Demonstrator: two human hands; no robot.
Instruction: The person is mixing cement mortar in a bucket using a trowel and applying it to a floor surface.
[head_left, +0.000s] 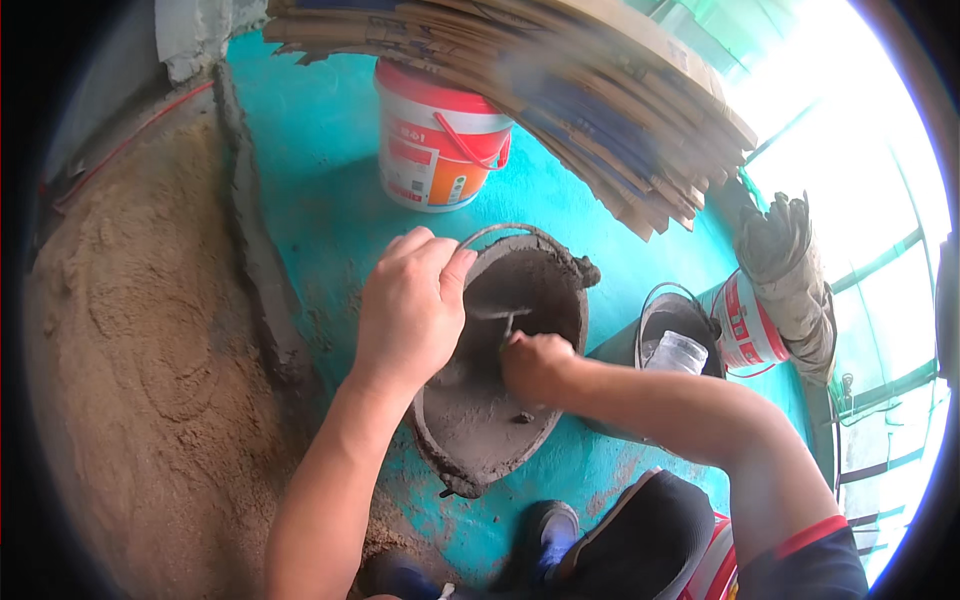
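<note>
A dark bucket (582, 307), caked with grey mortar, is in front of me on the turquoise floor. My left hand (416, 300) is closed at its far left rim, where the wire bail handle (517, 228) runs into my grip. My right hand (536, 367) reaches inside the bucket, closed around the handle of a trowel (511, 324). The trowel's thin blade shows edge-on just beyond my fist, and my fingers hide its grip. Wet grey mortar (480, 431) coats the bucket's inner wall on the near side.
A heap of sand (150, 360) lies to the left behind a mortar ridge (259, 247). Stacked flattened cardboard (600, 97) rests above a red-lidded pail (442, 142). At right stand another bucket (615, 352) holding a clear plastic container (677, 352), a white-and-red pail (742, 322) and a rolled sheet (787, 285).
</note>
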